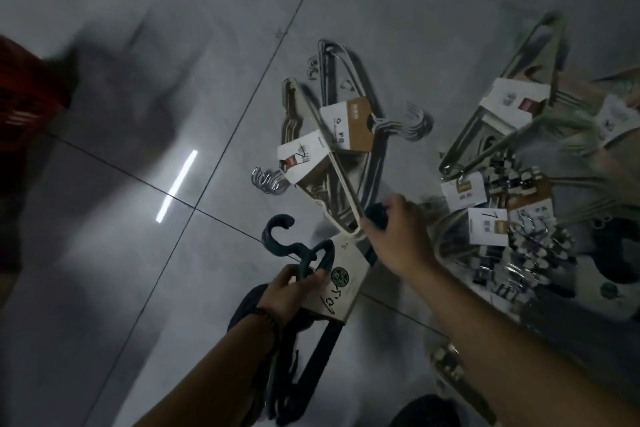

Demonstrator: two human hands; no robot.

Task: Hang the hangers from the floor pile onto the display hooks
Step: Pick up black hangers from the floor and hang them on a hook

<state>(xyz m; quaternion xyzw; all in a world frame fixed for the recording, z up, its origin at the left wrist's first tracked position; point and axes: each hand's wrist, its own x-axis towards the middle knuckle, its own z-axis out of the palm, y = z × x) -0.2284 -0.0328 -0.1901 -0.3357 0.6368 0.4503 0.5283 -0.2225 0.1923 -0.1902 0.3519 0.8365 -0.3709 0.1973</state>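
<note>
As seen from the head view, the left hand [291,291] grips a bundle of dark hangers [325,345] at the neck, just below the hooks. Its fingers curl over a card sleeve [341,282] that wraps the bundle. The bundle's body hangs down past the left wrist.

The right hand [398,236] reaches forward. Its fingers curl round a dark piece [376,213] just beside the near end of the pale hangers [343,184]. Whether that piece belongs to the held bundle cannot be told.

The pale hangers lie on the floor [138,45] in two crossed bundles, each with its own card sleeve. Further right lies a blurred pile [512,135] of more carded hangers, with clip hangers [530,243] near the right forearm. A red object [17,107] sits at the left edge, too blurred to identify.
</note>
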